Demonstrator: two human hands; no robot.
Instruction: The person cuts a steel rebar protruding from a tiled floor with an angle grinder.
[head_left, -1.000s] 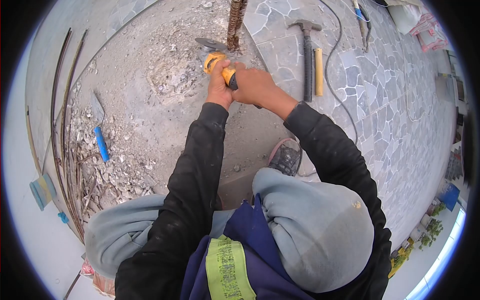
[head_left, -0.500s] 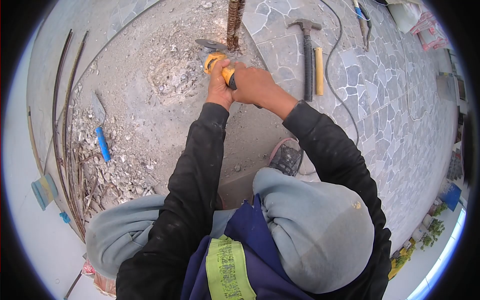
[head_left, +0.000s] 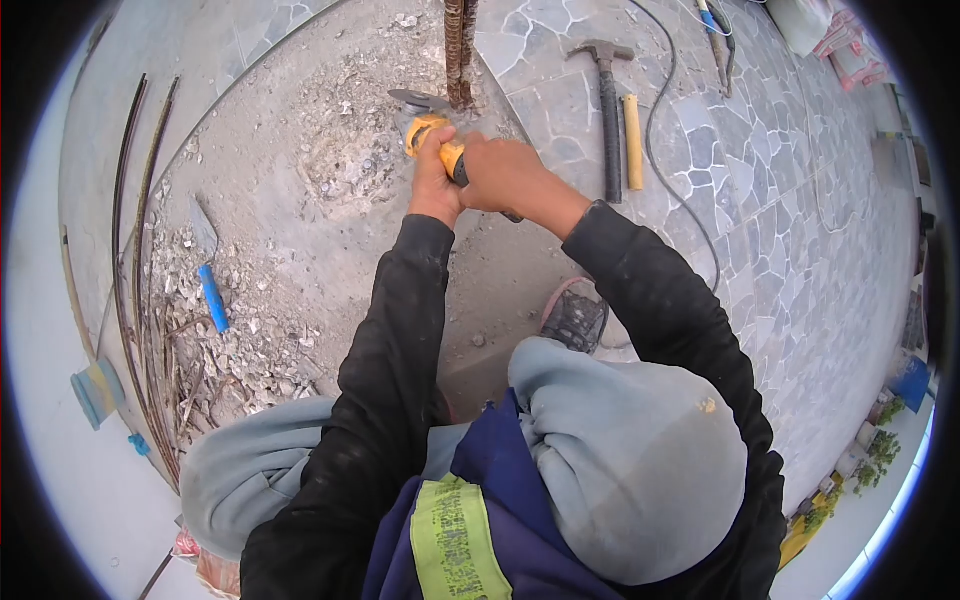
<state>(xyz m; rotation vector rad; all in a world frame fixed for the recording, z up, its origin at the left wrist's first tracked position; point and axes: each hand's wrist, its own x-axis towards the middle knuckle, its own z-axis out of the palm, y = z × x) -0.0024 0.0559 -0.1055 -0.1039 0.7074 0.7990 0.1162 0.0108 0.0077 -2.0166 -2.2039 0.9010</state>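
A yellow angle grinder (head_left: 427, 130) with a grey disc (head_left: 418, 99) is held between my two hands near the top centre. My left hand (head_left: 436, 180) is closed round its front part, just behind the disc. Behind it, my right hand (head_left: 508, 175) wraps the dark rear of the body. The disc's right edge lies close to the foot of rusty upright rebars (head_left: 456, 55); whether they touch, I cannot tell. Broken concrete (head_left: 350, 165) surrounds the spot to the left.
A hammer (head_left: 608, 120) and a yellow stick (head_left: 633, 143) lie on stone paving at the right, beside a cable (head_left: 655, 150). At the left are a blue-handled trowel (head_left: 213, 298), long rods (head_left: 122, 200) and rubble (head_left: 250, 350). My shoe (head_left: 575, 315) is below the hands.
The view has shifted slightly, so the rebars and hammer appear a little further left and the trowel a little lower. Both hands keep their hold on the grinder.
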